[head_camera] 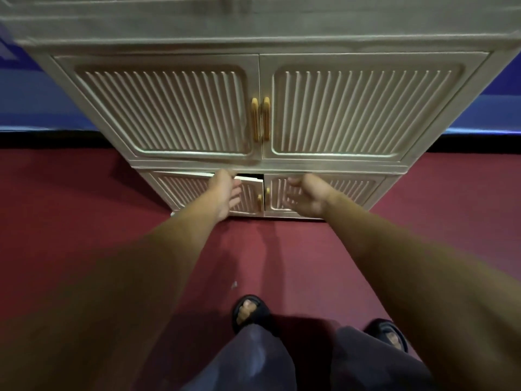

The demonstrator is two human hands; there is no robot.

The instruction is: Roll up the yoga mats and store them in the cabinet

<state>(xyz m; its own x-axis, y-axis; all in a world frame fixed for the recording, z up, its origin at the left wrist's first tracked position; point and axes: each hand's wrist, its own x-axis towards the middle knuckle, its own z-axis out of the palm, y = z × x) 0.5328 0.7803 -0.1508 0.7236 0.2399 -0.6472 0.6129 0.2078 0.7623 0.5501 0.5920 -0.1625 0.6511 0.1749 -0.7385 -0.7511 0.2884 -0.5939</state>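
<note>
Floor: dark red carpet (84,221) under everything, with a blue wall band behind the cabinet on both sides.
Cabinet: tall pale grey-beige cabinet with ribbed door panels (259,32) — its top is cut off by the frame edge.
Upper doors: both closed, two upright gold bar handles (260,119) side by side at the seam.
Lower left door (180,190): tilted ajar, a dark gap at its top right corner; the inside is too dark to read.
Lower right door (355,190): looks closed.
Yoga mats: none visible in this view.
Left hand (225,193): fingers relaxed, fingertips against the ajar door's top edge — gripping nothing.
Right hand (307,196): fingers curled toward the lower right door; a grasp cannot be told.
Feet: black open-toed sandals (251,314), dark trousers at the bottom edge.
</note>
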